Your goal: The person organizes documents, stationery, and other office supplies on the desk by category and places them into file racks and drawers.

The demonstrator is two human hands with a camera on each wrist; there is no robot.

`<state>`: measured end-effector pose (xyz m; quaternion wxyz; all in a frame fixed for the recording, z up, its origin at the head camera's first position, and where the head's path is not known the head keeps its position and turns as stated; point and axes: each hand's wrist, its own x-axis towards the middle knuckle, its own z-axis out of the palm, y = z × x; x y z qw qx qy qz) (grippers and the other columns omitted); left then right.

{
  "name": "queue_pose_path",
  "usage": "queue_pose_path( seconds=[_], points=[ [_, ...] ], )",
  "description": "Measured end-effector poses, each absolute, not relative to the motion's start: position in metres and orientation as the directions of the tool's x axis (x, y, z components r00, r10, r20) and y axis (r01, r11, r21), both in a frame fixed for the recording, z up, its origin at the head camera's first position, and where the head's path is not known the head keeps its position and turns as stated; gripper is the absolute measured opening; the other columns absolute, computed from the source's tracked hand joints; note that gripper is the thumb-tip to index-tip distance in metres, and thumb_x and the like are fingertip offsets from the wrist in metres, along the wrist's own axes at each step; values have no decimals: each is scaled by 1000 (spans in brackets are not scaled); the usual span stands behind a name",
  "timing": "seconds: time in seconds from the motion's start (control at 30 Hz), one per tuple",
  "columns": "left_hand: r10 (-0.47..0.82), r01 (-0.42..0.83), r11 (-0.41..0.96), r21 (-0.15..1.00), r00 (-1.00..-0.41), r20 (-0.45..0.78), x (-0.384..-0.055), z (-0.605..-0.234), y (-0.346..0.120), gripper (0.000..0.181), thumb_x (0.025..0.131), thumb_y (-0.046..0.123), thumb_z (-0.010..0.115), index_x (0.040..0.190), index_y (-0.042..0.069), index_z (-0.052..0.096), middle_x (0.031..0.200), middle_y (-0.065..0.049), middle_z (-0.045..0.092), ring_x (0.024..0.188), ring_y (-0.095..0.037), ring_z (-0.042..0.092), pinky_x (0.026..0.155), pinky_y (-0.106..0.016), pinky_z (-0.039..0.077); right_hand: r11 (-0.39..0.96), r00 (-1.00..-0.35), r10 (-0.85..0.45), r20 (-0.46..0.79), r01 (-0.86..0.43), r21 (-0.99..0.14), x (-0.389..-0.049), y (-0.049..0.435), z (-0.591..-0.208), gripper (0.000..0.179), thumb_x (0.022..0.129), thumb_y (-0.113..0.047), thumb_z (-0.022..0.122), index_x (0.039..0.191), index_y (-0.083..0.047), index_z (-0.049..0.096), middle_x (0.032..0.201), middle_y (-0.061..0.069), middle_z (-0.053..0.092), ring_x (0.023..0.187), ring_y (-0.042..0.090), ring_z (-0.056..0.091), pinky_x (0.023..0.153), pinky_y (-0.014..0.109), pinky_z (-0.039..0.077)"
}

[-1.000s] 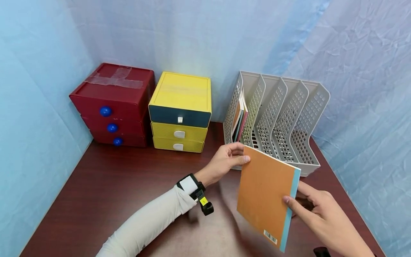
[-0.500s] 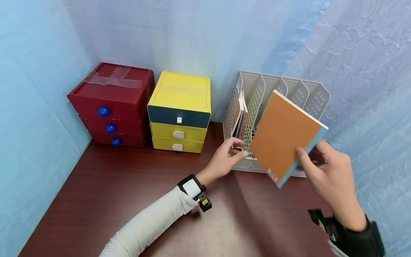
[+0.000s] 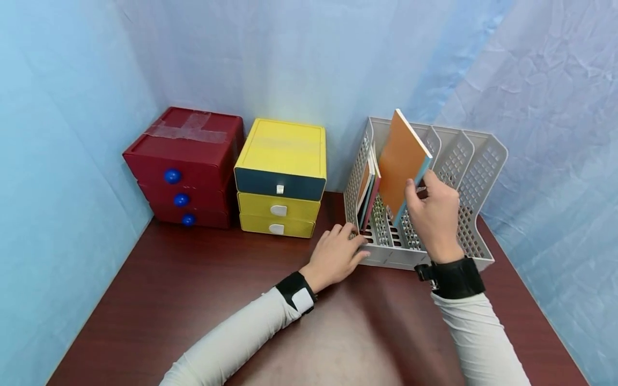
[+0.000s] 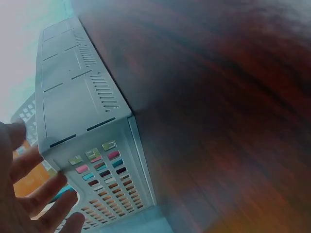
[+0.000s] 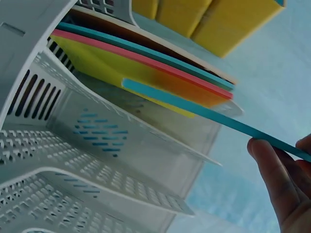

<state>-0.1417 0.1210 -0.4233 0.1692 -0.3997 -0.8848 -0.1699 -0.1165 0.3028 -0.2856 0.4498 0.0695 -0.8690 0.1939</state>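
My right hand (image 3: 436, 212) pinches an orange book (image 3: 402, 158) by its blue spine, thumb on the orange cover. The book stands tilted over the left part of a grey file rack (image 3: 393, 257). In the right wrist view its blue spine (image 5: 214, 114) runs beside several thin books (image 5: 146, 60) standing in the end compartment. My left hand (image 3: 334, 257) rests at the rack's front left corner. The left wrist view has the left hand's fingers (image 4: 53, 187) loosely spread by that corner of the rack (image 4: 73, 102).
A yellow drawer box (image 3: 282, 147) with a dark blue top drawer stands left of the rack. Farther left is a red drawer box (image 3: 185, 136) with blue knobs. Light blue cloth (image 3: 289, 59) hangs behind and at both sides of the brown table (image 3: 232, 262).
My right hand has carried the orange book up, then left and over the rack. The left hand let go of the book and came to the rack's front left corner.
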Motion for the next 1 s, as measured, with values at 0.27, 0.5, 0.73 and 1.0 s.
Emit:
queue_pose_path(
  seconds=[0.27,0.5,0.73,1.0],
  points=[
    [613,750,634,187,-635,469,-148,-421,124,19,96,37,56,109,35,69,109,6,57,93,-13,52,70,-28,47,927,-616,83,783,-240,-288,-150,298,-307,17,95,-19,55,94,-3,60,75,16,67,61,26,64,51,42,52],
    [614,748,628,215,-646,453,-148,-420,125,19,96,38,57,108,35,71,110,5,57,93,-12,51,69,-27,48,923,-634,150,759,-185,-338,-168,298,-327,13,95,-19,55,94,-6,58,71,14,66,56,26,61,47,42,47],
    [616,748,621,234,-651,444,-148,-421,126,18,95,37,58,107,35,71,109,5,56,91,-10,51,67,-23,50,918,-671,172,721,-157,-365,-177,301,-352,13,96,-17,54,91,-5,57,70,13,64,51,25,57,45,41,44],
    [614,753,616,230,-643,458,-148,-419,125,18,95,36,58,106,35,72,107,5,56,87,-9,50,64,-23,49,905,-685,197,702,-148,-398,-182,302,-372,14,97,-17,53,86,-8,53,61,8,54,44,22,47,41,38,34]
  ],
)
